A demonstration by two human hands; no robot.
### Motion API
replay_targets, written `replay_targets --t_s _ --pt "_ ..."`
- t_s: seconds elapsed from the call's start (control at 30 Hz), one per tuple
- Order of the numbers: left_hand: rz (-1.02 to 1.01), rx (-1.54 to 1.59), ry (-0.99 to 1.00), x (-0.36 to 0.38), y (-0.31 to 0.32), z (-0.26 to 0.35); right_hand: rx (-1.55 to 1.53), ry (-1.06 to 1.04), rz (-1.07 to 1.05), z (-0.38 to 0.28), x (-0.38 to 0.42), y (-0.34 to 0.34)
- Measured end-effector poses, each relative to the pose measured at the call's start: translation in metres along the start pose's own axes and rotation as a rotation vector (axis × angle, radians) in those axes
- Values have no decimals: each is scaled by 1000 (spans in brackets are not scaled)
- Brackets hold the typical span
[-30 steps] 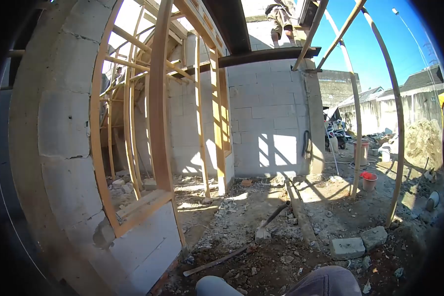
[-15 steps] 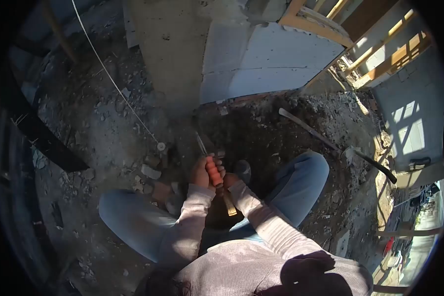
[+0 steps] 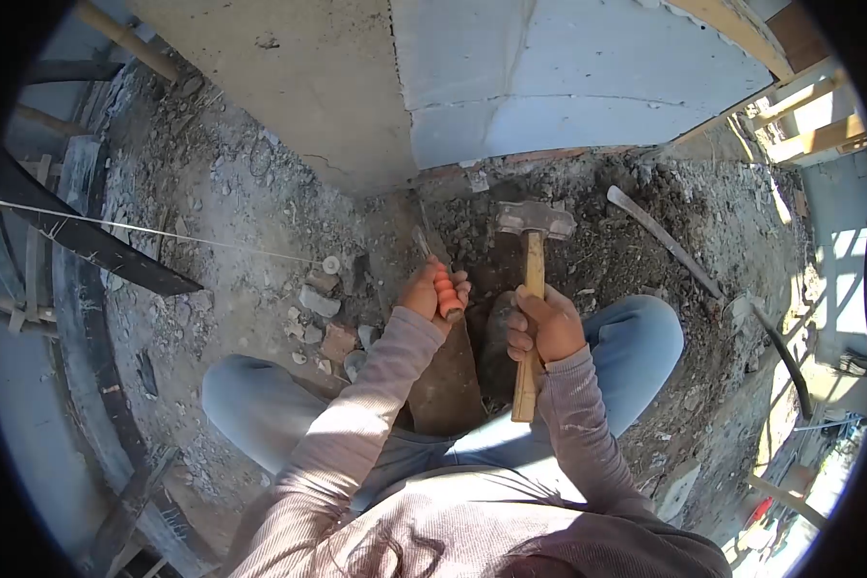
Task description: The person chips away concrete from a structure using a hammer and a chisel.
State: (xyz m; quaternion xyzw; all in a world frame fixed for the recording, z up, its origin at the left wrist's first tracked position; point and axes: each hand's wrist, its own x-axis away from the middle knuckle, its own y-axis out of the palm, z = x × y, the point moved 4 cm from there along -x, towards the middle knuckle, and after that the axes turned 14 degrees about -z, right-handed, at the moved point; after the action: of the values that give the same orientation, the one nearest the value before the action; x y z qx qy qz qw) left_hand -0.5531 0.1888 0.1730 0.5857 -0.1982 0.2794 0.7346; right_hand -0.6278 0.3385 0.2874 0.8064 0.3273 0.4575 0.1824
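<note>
My left hand (image 3: 420, 295) is closed around the orange ribbed grip of a chisel (image 3: 448, 295), whose metal shank points away from me toward the ground near the wall's base. To its right, my right hand (image 3: 553, 328) grips the wooden handle of a hammer (image 3: 536, 220). The hammer's heavy, worn metal head is up beyond my fingers, and the handle's butt points back toward my lap. Between my legs lies a flat brown board-like strip (image 3: 450, 385), partly under the chisel hand.
Ahead rises a wall with white panels (image 3: 588, 91). Broken stones (image 3: 320, 301) lie left of my hands. A long curved bar (image 3: 667, 239) rests on the dirt at right. A white string (image 3: 164, 232) runs to a small disc, and a dark beam (image 3: 96, 236) stands at left.
My right hand has moved right and away from the left hand, bringing the hammer's head into clear view. The chisel stays in my left hand. The view has shifted and brightened.
</note>
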Motion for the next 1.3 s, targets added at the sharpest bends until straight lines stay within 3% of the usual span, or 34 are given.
replay_targets --t_s 0.1,0.27,0.33,0.4,0.53,0.6,0.7,0.8,0.93,1.13,1.27,1.3 --pt "101 92 93 -66 6 16 252 -152 23 -36 1 8" --pt "289 190 82 -148 -22 46 194 -150 19 -28 -15 -6" --pt "111 536 -162 -135 -13 57 90 -69 50 -12 -18 -13" --pt "-56 571 -386 -75 -15 60 70 -36 37 -3 -29 -21" --pt "-236 507 -382 -18 -17 38 83 -9 92 12 -42 -18" --pt "-111 273 -45 -32 -12 26 152 -27 105 15 -43 -13" --pt "-104 349 35 -59 13 18 231 -92 71 20 -42 -6" --pt "-37 466 112 -91 8 14 354 -175 54 17 -34 6" --pt "-80 465 192 -107 11 5 491 -288 23 10 -23 10" --pt "-188 750 222 -121 27 8 648 -499 54 -13 5 19" --pt "-193 772 215 -139 26 4 786 -680 145 -42 35 28" --pt "-212 744 232 -140 25 2 843 -815 165 -51 45 30"
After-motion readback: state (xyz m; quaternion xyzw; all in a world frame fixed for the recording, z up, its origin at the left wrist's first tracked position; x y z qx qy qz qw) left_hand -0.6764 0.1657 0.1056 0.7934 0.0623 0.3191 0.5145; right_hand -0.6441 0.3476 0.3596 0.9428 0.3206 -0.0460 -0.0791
